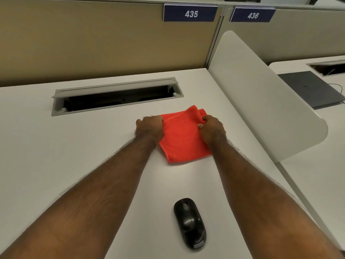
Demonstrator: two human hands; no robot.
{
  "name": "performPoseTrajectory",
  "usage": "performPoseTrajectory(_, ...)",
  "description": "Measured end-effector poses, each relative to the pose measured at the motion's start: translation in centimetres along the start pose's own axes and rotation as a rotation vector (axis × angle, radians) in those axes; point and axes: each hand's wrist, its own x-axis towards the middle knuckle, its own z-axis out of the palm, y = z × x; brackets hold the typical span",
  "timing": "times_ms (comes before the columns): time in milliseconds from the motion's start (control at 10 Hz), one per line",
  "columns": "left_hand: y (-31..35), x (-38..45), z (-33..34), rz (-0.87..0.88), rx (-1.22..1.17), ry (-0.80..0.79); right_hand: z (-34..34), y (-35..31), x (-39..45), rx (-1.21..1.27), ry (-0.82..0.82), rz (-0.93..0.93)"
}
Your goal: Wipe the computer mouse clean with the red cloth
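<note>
One black mouse (190,223) lay near the front edge of the worktop (65,146), untouched, between the two forearms. Its long axis ran roughly front to back, scroll wheel toward the rear. One red cloth (182,135), folded, lay flat farther back, well apart from the mouse and short of the open cable slot (115,96). The left hand (149,128) gripped the cloth's left edge, fingers curled under and hidden. The right hand (211,130) pinched the cloth's rear right corner between thumb and fingers. The mouse lay behind both hands, toward the person, slightly nearer the right forearm. Judged step: gathering the cloth; wiping not yet begun.
</note>
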Motion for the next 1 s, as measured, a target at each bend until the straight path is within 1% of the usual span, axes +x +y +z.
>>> performPoseTrajectory(100, -0.2, 0.5, 0.1, 0.028, 0.000, 0.034, -0.3, 0.2, 0.5, 0.165, 0.042, 0.031)
performPoseTrajectory(200, 0.0, 1.1, -0.3, 0.092, -0.065, 0.187, -0.7, 0.7, 0.8, 0.296, 0.139, 0.062)
performPoseTrajectory(300, 0.6, 1.4, -0.5, 0.121, -0.135, 0.248, -0.8, 1.3, 0.8, 0.239, 0.159, 0.058)
performPoseTrajectory(400, 1.0, 1.0, 0.4, 0.156, -0.168, 0.182, 0.0, 1.9, 0.1, -0.129, 0.135, -0.004)
performPoseTrajectory(500, 0.8, -0.3, 2.5, 0.226, -0.040, -0.021, 0.8, 2.0, -0.5, -0.245, 0.099, -0.222)
performPoseTrajectory(600, 0.3, -1.4, 4.7, 0.227, 0.081, -0.115, 2.3, 2.5, -0.9, -0.396, -0.136, -0.308)
performPoseTrajectory(700, 0.3, -1.9, 5.3, 0.214, 0.111, -0.103, 3.1, 3.2, -1.1, -0.461, -0.193, -0.322)
performPoseTrajectory(800, 0.7, -2.3, 4.3, 0.208, 0.090, -0.128, 2.4, 2.9, -0.9, -0.462, -0.249, -0.311)
performPoseTrajectory(900, 0.5, -2.9, 2.2, 0.201, 0.030, -0.061, 0.9, 2.3, -1.2, -0.361, -0.143, -0.320)
performPoseTrajectory(1000, -0.8, -4.6, 0.2, 0.195, 0.042, 0.087, -1.1, 2.0, -2.7, -0.292, 0.013, -0.359)
